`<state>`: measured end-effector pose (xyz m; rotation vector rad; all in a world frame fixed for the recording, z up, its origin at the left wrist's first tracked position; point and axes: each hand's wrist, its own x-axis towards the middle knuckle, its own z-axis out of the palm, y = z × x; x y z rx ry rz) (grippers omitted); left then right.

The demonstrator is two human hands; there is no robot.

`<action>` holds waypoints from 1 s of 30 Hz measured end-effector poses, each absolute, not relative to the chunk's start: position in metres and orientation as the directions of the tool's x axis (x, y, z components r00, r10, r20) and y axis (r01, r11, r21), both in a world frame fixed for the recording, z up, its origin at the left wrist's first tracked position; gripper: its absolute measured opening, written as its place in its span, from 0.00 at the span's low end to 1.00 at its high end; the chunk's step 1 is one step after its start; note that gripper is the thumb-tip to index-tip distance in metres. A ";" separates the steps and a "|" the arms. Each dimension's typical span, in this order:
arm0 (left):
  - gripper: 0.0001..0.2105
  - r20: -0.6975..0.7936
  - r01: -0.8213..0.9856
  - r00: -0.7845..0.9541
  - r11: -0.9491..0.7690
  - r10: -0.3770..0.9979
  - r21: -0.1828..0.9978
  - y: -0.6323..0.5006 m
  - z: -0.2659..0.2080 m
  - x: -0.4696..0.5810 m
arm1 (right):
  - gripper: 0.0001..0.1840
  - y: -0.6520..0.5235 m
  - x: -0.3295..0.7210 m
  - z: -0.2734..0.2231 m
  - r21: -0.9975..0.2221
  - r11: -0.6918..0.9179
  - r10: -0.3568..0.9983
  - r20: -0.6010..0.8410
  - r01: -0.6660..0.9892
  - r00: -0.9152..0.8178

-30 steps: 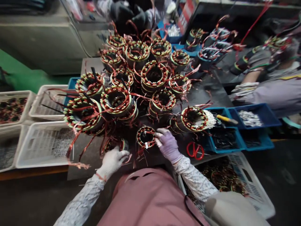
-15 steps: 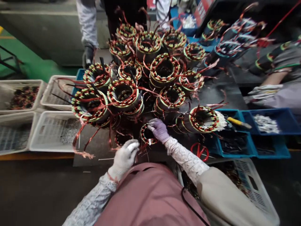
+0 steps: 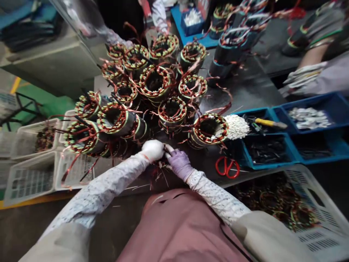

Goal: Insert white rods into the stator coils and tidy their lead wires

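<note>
White-gloved left hand meets purple-gloved right hand at wires; fingers' grip unclear. Stators stand stacked; crated coils seemingly pending.

Dark tabletop crowded with wire-wound rings; red-handled scissors near its front edge; blue bins at right.

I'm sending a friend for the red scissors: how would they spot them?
Start at the dark table, then the purple-gloved right hand. Between it and the blue bin lie the red scissors, set apart from the wire-wound ring behind by two bright loops.
</note>
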<state>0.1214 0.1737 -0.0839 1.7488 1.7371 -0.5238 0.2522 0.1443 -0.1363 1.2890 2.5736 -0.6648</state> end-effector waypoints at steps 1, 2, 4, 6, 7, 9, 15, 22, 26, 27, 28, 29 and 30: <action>0.20 -0.640 0.976 0.111 0.037 0.760 0.213 0.170 -0.081 0.123 | 0.28 0.145 0.252 -0.137 -0.328 0.457 0.729 -0.395 0.827 -0.559; 0.20 -0.604 0.959 0.157 0.024 0.781 0.282 0.164 -0.078 0.124 | 0.27 0.146 0.253 -0.136 -0.348 0.416 0.732 -0.420 0.840 -0.536; 0.18 -0.528 0.928 0.201 0.013 0.825 0.373 0.148 -0.072 0.121 | 0.26 0.148 0.256 -0.134 -0.377 0.455 0.712 -0.390 0.806 -0.584; 0.14 -0.494 0.943 0.182 -0.008 0.850 0.333 0.132 -0.070 0.115 | 0.24 0.148 0.259 -0.131 -0.365 0.577 0.670 -0.299 0.730 -0.679; 0.15 -0.495 0.958 0.171 -0.027 0.852 0.285 0.126 -0.072 0.111 | 0.22 0.148 0.261 -0.130 -0.345 0.616 0.656 -0.272 0.708 -0.704; 0.21 -0.530 0.979 0.175 -0.088 0.830 0.185 0.118 -0.080 0.107 | 0.20 0.147 0.262 -0.128 -0.317 0.637 0.656 -0.256 0.703 -0.710; 0.07 -0.634 0.959 0.266 -0.132 0.726 0.251 0.139 -0.100 0.098 | 0.22 0.145 0.261 -0.129 -0.313 0.638 0.652 -0.267 0.703 -0.710; 0.07 -0.655 0.946 0.170 0.065 0.736 0.318 0.144 -0.104 0.102 | 0.25 0.142 0.259 -0.128 -0.298 0.626 0.655 -0.300 0.721 -0.693; 0.14 -0.610 0.871 0.122 0.211 0.783 0.444 0.132 -0.097 0.104 | 0.22 0.138 0.256 -0.132 -0.310 0.584 0.683 -0.311 0.750 -0.661; 0.17 -0.579 0.850 0.100 0.233 0.809 0.472 0.130 -0.093 0.101 | 0.22 0.137 0.255 -0.134 -0.315 0.573 0.689 -0.315 0.757 -0.652; 0.20 -0.541 0.833 0.066 0.252 0.839 0.492 0.127 -0.089 0.096 | 0.22 0.136 0.254 -0.135 -0.317 0.564 0.695 -0.316 0.762 -0.646; 0.22 -0.499 0.817 0.022 0.273 0.866 0.509 0.125 -0.085 0.091 | 0.22 0.136 0.253 -0.136 -0.317 0.561 0.698 -0.315 0.765 -0.643; 0.23 -0.464 0.806 -0.023 0.291 0.886 0.515 0.123 -0.081 0.086 | 0.23 0.135 0.252 -0.137 -0.315 0.562 0.700 -0.310 0.765 -0.643</action>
